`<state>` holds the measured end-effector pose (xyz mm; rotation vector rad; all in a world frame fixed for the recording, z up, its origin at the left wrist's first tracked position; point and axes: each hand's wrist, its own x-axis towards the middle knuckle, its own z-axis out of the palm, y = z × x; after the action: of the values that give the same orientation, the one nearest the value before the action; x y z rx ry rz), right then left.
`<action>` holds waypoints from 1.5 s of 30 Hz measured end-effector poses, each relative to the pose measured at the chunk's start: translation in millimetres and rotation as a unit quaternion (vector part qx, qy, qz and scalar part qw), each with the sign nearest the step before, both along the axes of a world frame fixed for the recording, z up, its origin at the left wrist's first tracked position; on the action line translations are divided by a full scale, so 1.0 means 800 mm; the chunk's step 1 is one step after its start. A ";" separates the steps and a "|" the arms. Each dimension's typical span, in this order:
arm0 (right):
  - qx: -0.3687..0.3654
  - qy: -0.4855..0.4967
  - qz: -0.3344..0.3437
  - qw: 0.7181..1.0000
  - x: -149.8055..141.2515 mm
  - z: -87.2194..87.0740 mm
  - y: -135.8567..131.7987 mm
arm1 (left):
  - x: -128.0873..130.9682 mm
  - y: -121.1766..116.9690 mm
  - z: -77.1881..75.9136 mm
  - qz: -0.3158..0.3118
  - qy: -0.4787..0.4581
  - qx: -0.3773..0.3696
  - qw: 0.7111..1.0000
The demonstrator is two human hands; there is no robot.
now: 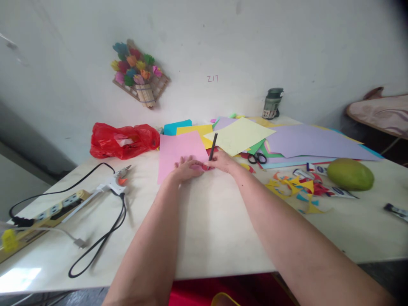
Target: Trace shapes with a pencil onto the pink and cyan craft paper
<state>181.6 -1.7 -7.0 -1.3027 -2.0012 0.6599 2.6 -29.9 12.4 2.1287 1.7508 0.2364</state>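
Near the right edge of the pink sheet (178,146), your pen (213,145) is standing almost upright

Your left hand (188,169) is resting on the sheet, fingers spread rather than gripping. A small red piece (207,167) is lying just right of them, between your hands. Your right hand (224,161) is pinching the pen, fingers closed round it. The white table (219,229) is carrying a glue gun (111,185) leftward, yellow scraps (307,185) and a green fruit (349,174) rightward; a pale wall (204,46) is rising behind.

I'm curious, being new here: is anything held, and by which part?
The right hand holds a dark pen near its lower end. The left hand rests on the pink sheet; any grip there is unclear.
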 end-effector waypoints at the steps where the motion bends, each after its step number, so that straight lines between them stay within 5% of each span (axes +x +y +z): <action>1: 0.002 0.001 0.000 1.000 0.000 0.000 0.000 | 0.000 0.000 0.000 -0.001 0.000 0.000 1.000; 28: 0.001 0.027 -0.001 1.000 0.004 0.001 0.000 | 0.001 -0.002 0.003 0.000 0.004 -0.008 1.000; 37: 0.017 0.098 -0.006 0.995 0.005 -0.012 0.010 | 0.002 -0.003 0.006 0.002 0.009 -0.018 1.000; 45: -0.015 0.178 0.001 0.984 -0.012 0.002 -0.006 | 0.002 -0.002 0.005 -0.002 0.023 -0.011 1.000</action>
<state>172.1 -6.5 -5.6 -1.1077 -1.7069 0.8605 4.1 -31.4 16.4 2.1383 1.7660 0.1691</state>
